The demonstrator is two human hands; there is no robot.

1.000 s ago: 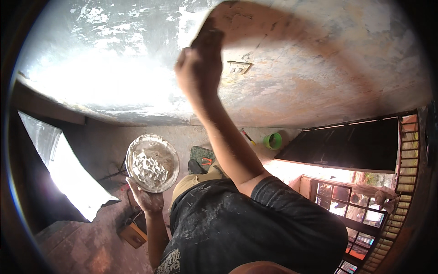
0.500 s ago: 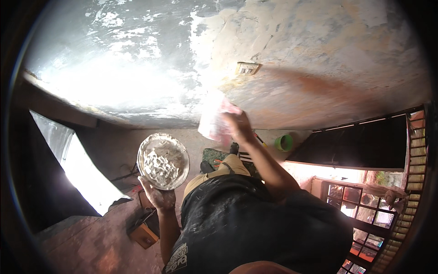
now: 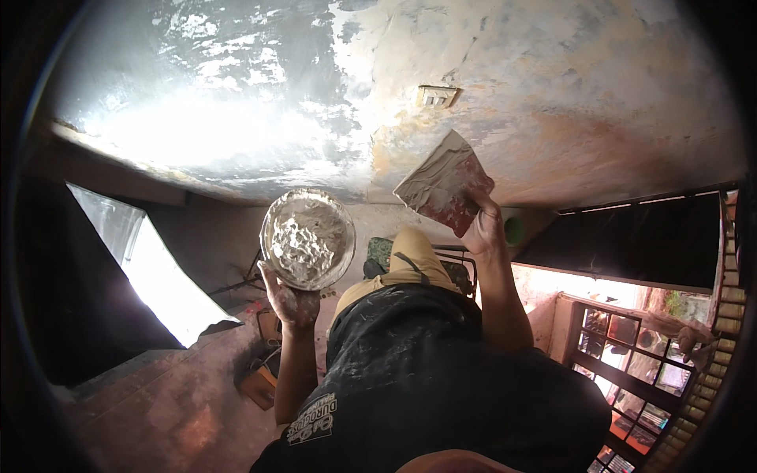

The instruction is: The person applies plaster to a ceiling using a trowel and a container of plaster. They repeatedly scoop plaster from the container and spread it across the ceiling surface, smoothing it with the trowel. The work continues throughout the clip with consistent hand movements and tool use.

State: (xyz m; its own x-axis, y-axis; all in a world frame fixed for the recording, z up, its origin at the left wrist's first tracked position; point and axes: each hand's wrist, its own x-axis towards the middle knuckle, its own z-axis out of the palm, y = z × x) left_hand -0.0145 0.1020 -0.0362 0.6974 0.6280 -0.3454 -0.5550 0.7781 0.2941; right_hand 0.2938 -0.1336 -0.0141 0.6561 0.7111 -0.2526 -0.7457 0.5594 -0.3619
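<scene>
My left hand (image 3: pixel 295 303), dusted white, supports a round dish (image 3: pixel 349 251) from its near side, the fingers mostly hidden under it. Lumpy pale filler paste (image 3: pixel 303 246) covers much of the dish's inside. To the right, my right hand (image 3: pixel 484 225) is closed on the near corner of a flat, reddish spreader (image 3: pixel 456 191), tilted in front of the wall. A thick band of grey paste lies along the spreader's far edge. Past it is the patchy wall (image 3: pixel 520 71), grey and white at left, cream and rust-brown at right.
A light switch plate (image 3: pixel 437 96) is set in the wall above the spreader. A green bucket (image 3: pixel 513 230) sits partly behind my right wrist. An orange-and-black box (image 3: pixel 259 386) lies on the floor at left. At right are a dark panel (image 3: pixel 631 240) and a paned window frame (image 3: pixel 631 351).
My right hand has drawn the spreader off to the right, and its paste-coated face now shows clearly. The dish in my left hand has shifted up and slightly right in view.
</scene>
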